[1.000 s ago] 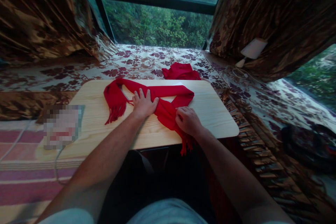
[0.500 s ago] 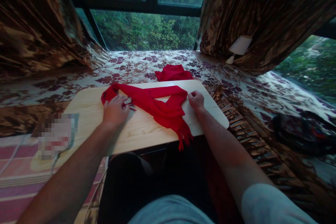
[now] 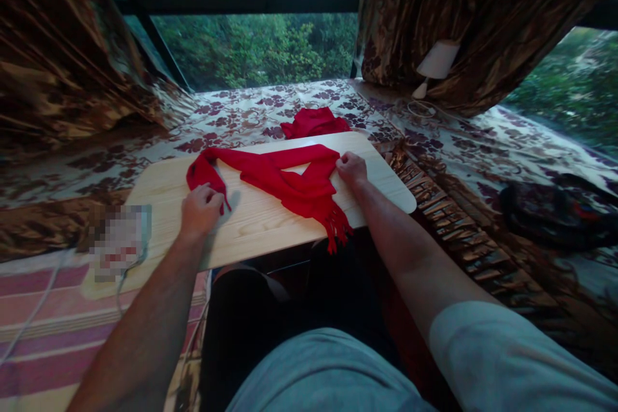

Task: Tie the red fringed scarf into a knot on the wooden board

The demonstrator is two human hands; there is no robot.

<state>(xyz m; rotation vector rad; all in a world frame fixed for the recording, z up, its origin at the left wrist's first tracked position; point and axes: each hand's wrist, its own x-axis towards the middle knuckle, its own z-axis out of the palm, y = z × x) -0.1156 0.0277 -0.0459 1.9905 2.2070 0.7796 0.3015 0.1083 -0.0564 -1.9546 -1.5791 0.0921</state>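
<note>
Long red woven-cloth scarf with fringed ends (image 3: 270, 175), laid across a pale wood-grain tabletop with rounded corners (image 3: 251, 232). The scarf bends at its left end, crosses itself near the middle and turns sharply at the right, enclosing a small gap through which the wood shows; the right-hand fringe reaches the near edge of the tabletop. The left hand (image 3: 199, 209) appears to pinch the left end close to its fringe. The right hand (image 3: 351, 168), fingers curled, appears to pinch the corner of the right-hand turn.

Handling: the cloth is judged light, soft and limp, neither fragile nor slippery; it probably drapes and creases wherever it is not supported, so a pull at one point is unlikely to straighten the whole. The surest hold is probably on the doubled edges and corners, or just inside the fringe, since loose strands may tangle. The layers at the crossing may drag on each other.
</note>
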